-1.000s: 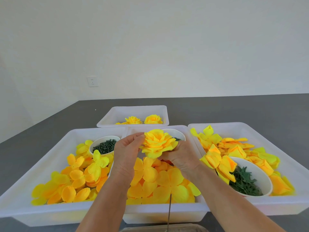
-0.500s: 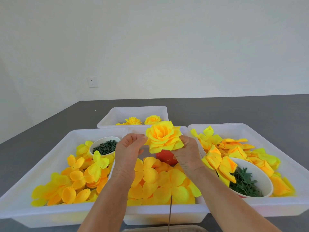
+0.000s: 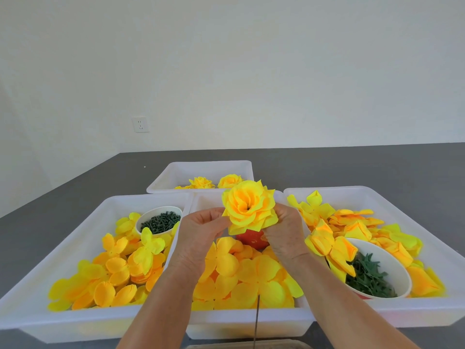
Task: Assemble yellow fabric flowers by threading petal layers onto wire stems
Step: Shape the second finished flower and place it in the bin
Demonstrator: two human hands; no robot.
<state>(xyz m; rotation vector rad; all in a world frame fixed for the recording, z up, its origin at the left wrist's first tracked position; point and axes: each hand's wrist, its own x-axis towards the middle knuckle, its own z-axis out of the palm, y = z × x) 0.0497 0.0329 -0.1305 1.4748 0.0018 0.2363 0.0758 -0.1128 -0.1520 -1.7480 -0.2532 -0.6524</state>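
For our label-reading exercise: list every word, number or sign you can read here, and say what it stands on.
None can be read.
Red cup: pale marks, mostly hidden by the flower and too blurred to read.
Wall socket: slots only, no lettering.

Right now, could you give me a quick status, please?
Both hands, left and right, pinch the yellow flower. Raised above the middle tray. Nothing in the way.

Wire stem (image 3: 256,321) hidden behind the flower (image 3: 249,207), its lower end cut off at the bottom edge
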